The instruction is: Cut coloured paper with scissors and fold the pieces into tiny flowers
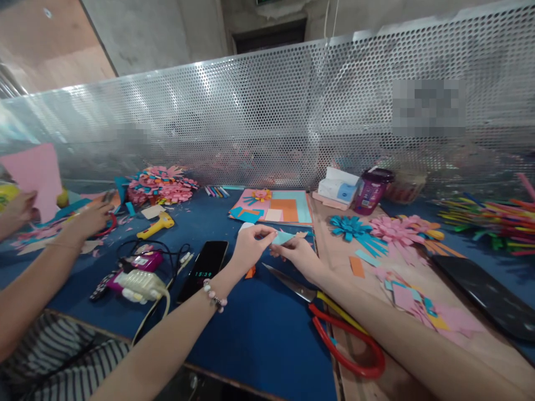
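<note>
My left hand [249, 245] and my right hand [297, 253] meet over the blue table [259, 328], both pinching a small light-blue paper piece [283, 238] between fingertips. A bead bracelet [215, 297] sits on my left wrist. Scissors with red and yellow handles [334, 326] lie under my right forearm, blades pointing left. A small orange paper scrap [250, 272] lies below my left hand. A black phone [204, 269] with a lit clock rests left of my left wrist.
Another person's hands [86, 220] work at the far left with pink paper [35, 175]. A yellow glue gun [156, 226], power strip [137, 282], paper flowers [378, 228], coloured sheets [278, 207], tissue pack [338, 188], purple tub [371, 192], coloured sticks [493, 220] and a perforated metal screen [267, 117] surround the table.
</note>
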A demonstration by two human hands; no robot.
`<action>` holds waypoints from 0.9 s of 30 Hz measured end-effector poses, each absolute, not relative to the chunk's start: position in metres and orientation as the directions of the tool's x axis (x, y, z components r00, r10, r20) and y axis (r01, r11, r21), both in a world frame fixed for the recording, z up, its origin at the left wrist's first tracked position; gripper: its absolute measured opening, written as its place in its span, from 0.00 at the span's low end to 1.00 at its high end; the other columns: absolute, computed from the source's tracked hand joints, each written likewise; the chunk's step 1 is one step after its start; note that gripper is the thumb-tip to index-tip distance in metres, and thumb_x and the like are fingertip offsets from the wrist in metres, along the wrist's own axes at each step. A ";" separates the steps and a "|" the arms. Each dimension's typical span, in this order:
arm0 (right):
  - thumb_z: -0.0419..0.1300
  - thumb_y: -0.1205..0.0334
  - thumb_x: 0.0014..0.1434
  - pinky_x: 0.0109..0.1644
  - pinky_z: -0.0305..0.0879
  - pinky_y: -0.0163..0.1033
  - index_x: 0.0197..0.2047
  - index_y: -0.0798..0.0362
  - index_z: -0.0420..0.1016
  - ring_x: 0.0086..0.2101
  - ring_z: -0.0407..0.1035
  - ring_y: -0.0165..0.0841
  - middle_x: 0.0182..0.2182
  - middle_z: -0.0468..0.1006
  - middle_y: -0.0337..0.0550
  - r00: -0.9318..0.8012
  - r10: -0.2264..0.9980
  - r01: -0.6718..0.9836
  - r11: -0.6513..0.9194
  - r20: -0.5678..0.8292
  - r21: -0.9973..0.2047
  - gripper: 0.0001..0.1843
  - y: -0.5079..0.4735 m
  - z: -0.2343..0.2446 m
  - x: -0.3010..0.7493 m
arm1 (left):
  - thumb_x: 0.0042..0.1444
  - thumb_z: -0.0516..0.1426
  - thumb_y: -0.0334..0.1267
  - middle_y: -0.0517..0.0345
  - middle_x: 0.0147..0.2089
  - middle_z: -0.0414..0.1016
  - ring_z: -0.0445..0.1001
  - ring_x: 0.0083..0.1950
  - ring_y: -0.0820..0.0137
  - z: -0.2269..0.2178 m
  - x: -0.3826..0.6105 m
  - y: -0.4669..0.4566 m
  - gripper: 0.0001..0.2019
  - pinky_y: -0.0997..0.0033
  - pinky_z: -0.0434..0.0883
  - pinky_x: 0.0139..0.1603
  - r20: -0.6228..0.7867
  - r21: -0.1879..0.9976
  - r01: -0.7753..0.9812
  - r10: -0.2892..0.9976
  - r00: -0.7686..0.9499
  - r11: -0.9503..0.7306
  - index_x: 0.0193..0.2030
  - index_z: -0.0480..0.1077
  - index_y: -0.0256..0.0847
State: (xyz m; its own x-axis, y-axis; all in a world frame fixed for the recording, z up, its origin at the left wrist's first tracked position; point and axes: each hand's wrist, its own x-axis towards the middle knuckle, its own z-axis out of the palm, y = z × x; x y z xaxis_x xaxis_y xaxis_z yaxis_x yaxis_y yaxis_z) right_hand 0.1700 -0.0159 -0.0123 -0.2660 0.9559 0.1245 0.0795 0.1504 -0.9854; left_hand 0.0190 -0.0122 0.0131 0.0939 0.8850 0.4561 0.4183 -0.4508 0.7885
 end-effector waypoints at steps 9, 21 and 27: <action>0.63 0.48 0.47 0.28 0.59 0.34 0.28 0.59 0.79 0.23 0.65 0.28 0.24 0.78 0.45 -0.272 0.956 0.084 0.140 0.112 -0.987 0.19 -0.015 -0.013 0.170 | 0.50 0.58 0.40 0.54 0.33 0.79 0.75 0.33 0.68 0.008 0.019 -0.009 0.09 0.72 0.70 0.36 0.436 0.827 0.358 0.897 0.076 -0.433 0.32 0.77 0.38; 0.64 0.49 0.46 0.29 0.62 0.34 0.26 0.59 0.77 0.24 0.67 0.29 0.24 0.78 0.45 -0.239 0.966 0.118 0.129 0.098 -0.985 0.18 -0.018 -0.010 0.169 | 0.50 0.58 0.42 0.54 0.33 0.79 0.75 0.34 0.68 0.006 0.019 -0.009 0.11 0.71 0.71 0.36 0.397 0.864 0.312 0.916 0.061 -0.396 0.33 0.77 0.37; 0.63 0.49 0.47 0.29 0.62 0.34 0.27 0.58 0.78 0.25 0.67 0.29 0.25 0.79 0.44 -0.267 0.957 0.103 0.144 0.112 -0.984 0.17 -0.017 -0.010 0.169 | 0.50 0.58 0.42 0.53 0.33 0.79 0.75 0.34 0.67 0.005 0.018 -0.007 0.11 0.71 0.71 0.36 0.395 0.873 0.281 0.916 0.072 -0.398 0.32 0.77 0.37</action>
State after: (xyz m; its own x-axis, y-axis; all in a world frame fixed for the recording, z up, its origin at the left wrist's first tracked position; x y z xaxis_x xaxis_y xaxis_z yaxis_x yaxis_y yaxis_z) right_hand 0.1687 -0.0173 -0.0101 -0.2668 0.9572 0.1119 0.1028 0.1437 -0.9843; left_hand 0.0177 -0.0069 0.0050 0.0716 0.9160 0.3947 0.2809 -0.3982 0.8732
